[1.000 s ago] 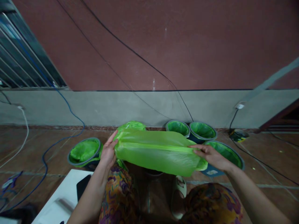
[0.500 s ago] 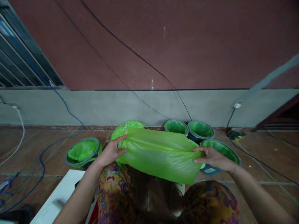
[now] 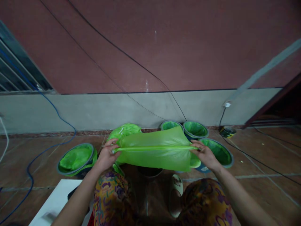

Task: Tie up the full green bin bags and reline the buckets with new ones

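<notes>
A thin green plastic bag is stretched sideways in front of my knees, with a straight fold or edge running across it from hand to hand. My left hand pinches the left end of that edge. At the right end, my right hand grips it between thumb and fingers. Beneath the bag the rim of a dark bin shows; the bag hides most of it. Just behind my left hand lies a bunched green bag heap.
Bins lined in green stand along the wall: one on the left, and several on the right, including a near one. A blue cable crosses the tiled floor at left. A white board lies by my left arm. A small dark tin sits near the wall.
The bag's edge is now pulled taut in a straight line between both hands, and its lower part has risen. A dark bin rim now shows under it. The view has shifted slightly right.
</notes>
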`<state>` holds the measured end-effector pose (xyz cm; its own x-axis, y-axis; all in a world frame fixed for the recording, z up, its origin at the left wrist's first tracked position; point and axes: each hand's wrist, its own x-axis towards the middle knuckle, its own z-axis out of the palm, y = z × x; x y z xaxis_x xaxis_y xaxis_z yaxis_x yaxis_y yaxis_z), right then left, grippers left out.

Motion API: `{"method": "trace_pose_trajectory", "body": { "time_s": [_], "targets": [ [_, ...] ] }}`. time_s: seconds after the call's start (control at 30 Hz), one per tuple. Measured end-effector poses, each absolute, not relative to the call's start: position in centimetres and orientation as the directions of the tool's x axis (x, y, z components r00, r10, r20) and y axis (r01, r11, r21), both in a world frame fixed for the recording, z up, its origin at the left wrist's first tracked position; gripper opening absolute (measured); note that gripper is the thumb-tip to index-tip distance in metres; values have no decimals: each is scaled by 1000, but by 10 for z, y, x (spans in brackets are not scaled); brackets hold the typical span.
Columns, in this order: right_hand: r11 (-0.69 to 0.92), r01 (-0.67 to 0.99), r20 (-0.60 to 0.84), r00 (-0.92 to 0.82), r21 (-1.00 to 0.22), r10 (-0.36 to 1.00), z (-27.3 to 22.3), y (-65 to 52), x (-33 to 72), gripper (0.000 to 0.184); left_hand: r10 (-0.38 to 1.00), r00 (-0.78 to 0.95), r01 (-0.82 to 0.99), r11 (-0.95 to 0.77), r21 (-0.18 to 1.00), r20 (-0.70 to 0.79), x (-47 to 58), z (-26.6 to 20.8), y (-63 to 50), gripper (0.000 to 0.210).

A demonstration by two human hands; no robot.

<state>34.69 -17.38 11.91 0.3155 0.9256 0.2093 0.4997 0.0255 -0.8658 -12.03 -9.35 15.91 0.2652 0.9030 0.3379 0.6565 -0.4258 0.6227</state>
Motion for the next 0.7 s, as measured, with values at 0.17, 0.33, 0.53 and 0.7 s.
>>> {"method": "trace_pose_trajectory", "body": {
  "time_s": [0.17,0.33,0.53,0.7],
  "targets": [
    [145,211,226,430,-967,874,118,-185,333,22,969,168,189,-211,959,180,-121,164,-107,26],
    [235,104,256,480,-966,839,129,-191,316,22,999,30,-14,-40,999,40,-113,165,-115,52],
    [155,256,281,590,-954,756,143,-185,301,30,912,-126,471,-291,833,390,-96,162,-113,30],
    [95,589,498,574,-803,650,149,-178,295,33,864,-164,702,-236,672,475,-91,162,-114,21]
  ]
}}
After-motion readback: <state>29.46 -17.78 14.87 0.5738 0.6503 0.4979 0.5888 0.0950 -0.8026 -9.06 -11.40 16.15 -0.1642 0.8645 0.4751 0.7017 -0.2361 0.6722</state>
